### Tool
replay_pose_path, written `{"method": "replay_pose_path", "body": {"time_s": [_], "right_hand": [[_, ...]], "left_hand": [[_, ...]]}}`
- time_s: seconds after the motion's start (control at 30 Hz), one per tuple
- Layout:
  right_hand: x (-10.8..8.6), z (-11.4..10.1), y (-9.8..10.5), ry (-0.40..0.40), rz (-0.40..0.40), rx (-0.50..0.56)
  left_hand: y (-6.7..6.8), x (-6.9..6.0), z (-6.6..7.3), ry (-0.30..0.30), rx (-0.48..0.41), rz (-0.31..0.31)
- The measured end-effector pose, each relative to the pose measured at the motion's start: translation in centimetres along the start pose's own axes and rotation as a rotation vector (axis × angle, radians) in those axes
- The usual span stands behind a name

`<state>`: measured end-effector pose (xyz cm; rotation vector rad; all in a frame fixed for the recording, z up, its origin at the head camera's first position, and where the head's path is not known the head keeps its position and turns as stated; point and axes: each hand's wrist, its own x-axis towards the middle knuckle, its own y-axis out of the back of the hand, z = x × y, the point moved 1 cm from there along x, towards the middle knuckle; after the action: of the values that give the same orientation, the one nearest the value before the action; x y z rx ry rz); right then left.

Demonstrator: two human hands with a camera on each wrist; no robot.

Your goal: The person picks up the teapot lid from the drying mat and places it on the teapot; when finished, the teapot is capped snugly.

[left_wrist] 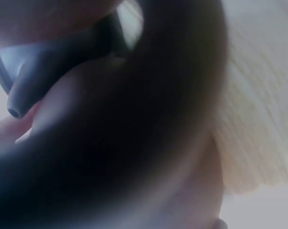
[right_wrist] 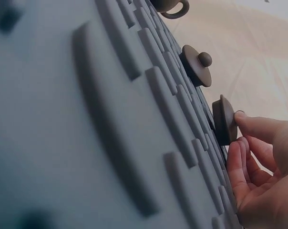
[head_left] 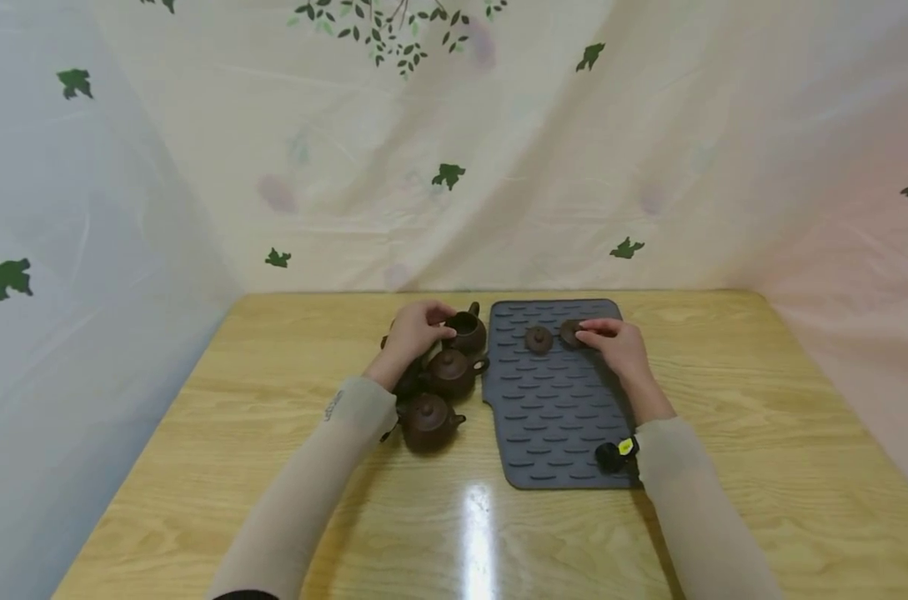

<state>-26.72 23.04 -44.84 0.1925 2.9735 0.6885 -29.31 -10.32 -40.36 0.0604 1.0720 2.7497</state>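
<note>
Currently, right hand (head_left: 623, 353) pinches lid (right_wrist: 223, 123) near mat's (head_left: 544, 429) right edge.

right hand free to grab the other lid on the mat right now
Probably not yet: the right hand pinches one lid. Otherwise the way looks free, as the other lid lies close by, uncovered on the mat.

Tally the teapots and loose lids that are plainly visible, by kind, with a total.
Lidded teapots: 2
Open teapot: 1
Loose lids: 2
Total: 5
Dark shapes partly hidden by the left hand and forearm are not counted.
</note>
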Motion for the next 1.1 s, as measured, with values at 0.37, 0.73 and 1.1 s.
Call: {"method": "replay_pose_path", "body": {"time_s": [0.37, 0.73, 1.1], "right_hand": [[0.0, -1.2, 0.5, -0.02, -0.063, 0.094], [0.6, -2.4, -0.5, -0.006, -0.083, 0.041], [0.8, -5.0, -1.7, 0.0, -0.115, 0.023]], "left_hand": [[0.1, 0.8, -0.1, -0.01, 0.001, -0.007], [0.2, 0.8, -0.1, -0.006, -0.023, -0.019], [0.6, 1.1, -0.2, 0.001, -0.007, -0.015]]}}
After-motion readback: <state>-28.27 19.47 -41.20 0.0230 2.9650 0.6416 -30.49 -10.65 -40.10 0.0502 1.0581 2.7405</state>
